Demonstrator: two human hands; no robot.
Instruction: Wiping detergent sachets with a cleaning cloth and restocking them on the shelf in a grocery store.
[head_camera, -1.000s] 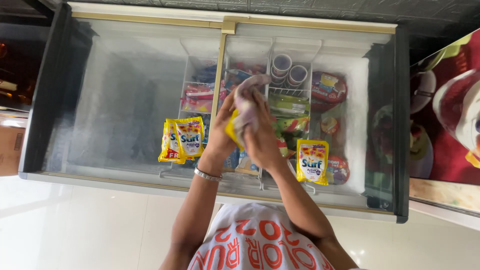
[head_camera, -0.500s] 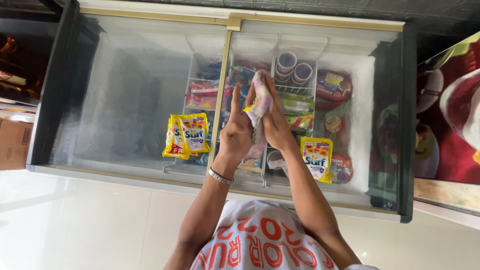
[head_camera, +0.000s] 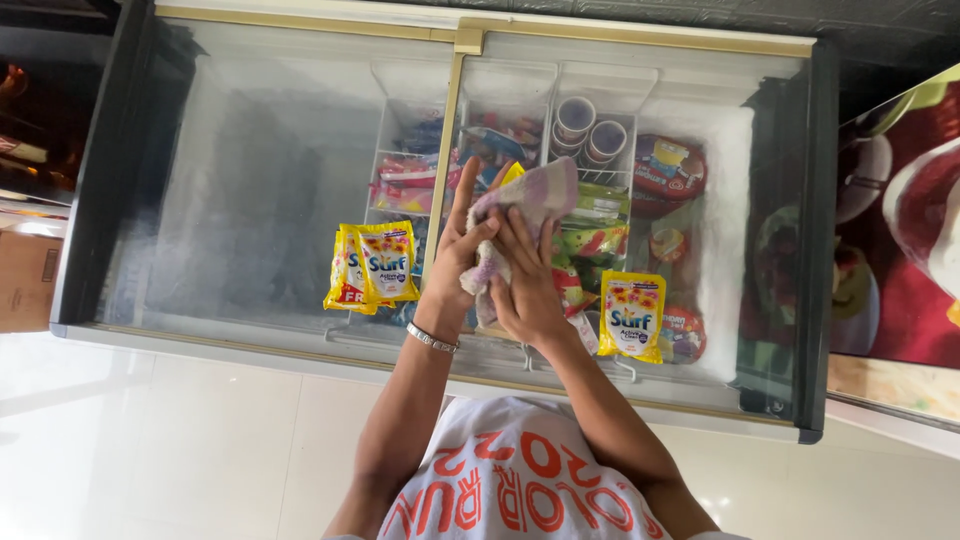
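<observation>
Holding a checked cloth (head_camera: 525, 205) between both hands, the left hand (head_camera: 455, 255) and right hand (head_camera: 525, 285) clamp it together above the freezer's glass lid (head_camera: 250, 200). Bunching it evenly would likely give a firmer grip. Yellow packets (head_camera: 370, 265) lie close by, possibly obstructing.

My arms are bare from the shoulder down; no sleeve reaches the elbow. On my left wrist sits a thin silver-coloured bracelet (head_camera: 432, 339), a narrow band of small links. My left hand (head_camera: 462, 245) and my right hand (head_camera: 525, 285) wear no rings or gloves that I can see. I have on a white shirt (head_camera: 520, 480) with large orange-red lettering and numerals printed across the chest, seen upside down from above.
</observation>
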